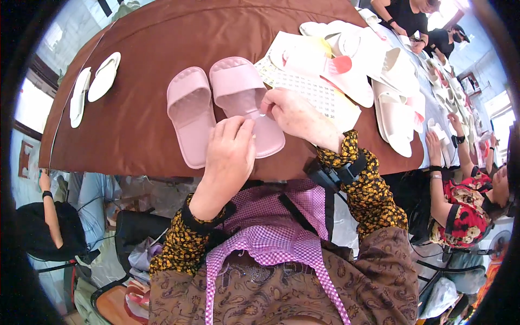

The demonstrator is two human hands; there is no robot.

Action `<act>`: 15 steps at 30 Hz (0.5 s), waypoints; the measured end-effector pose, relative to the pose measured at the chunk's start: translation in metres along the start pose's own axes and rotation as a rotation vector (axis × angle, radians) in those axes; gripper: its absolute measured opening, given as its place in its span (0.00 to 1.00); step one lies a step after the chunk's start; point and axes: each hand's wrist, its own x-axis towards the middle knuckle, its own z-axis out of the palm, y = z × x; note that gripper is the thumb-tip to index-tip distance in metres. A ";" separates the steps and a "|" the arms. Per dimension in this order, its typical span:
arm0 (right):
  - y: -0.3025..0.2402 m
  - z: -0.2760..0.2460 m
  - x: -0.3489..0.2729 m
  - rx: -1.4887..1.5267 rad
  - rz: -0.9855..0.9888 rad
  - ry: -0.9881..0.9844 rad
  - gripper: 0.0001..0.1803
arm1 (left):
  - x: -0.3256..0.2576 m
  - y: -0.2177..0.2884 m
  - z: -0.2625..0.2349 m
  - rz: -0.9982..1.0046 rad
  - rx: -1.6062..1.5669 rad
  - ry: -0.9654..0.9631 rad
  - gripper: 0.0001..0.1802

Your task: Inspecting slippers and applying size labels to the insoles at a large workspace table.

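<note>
Two pink slippers lie side by side in front of me on the brown cloth, the left slipper (188, 119) and the right slipper (271, 135), toes pointing away. Over the inner edge of the right slipper rests my left hand (230, 157), its fingers bent and pressed together; whatever is under them is hidden. My right hand (298, 116) is closed in a pinch above that slipper's sole, just beside the strap. A small whitish piece shows at its fingertips, too small to name. Partly beneath my right hand lies a sheet of printed labels (325, 97).
White slippers (104, 77) lie at the far left of the brown-covered table (138, 124). White and pink slippers (392, 116) pile up on the right. Co-workers handle more slippers along the right side; another person's arm (50, 208) shows at the left.
</note>
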 end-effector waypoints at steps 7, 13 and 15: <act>0.007 0.004 0.006 -0.019 -0.046 0.030 0.12 | 0.007 -0.003 0.005 -0.020 0.001 -0.034 0.22; 0.006 0.003 0.009 -0.034 0.034 -0.026 0.13 | 0.012 -0.005 0.008 -0.043 0.013 -0.055 0.22; 0.010 0.005 0.009 0.000 0.000 0.014 0.12 | 0.012 -0.005 0.009 -0.050 0.016 -0.056 0.22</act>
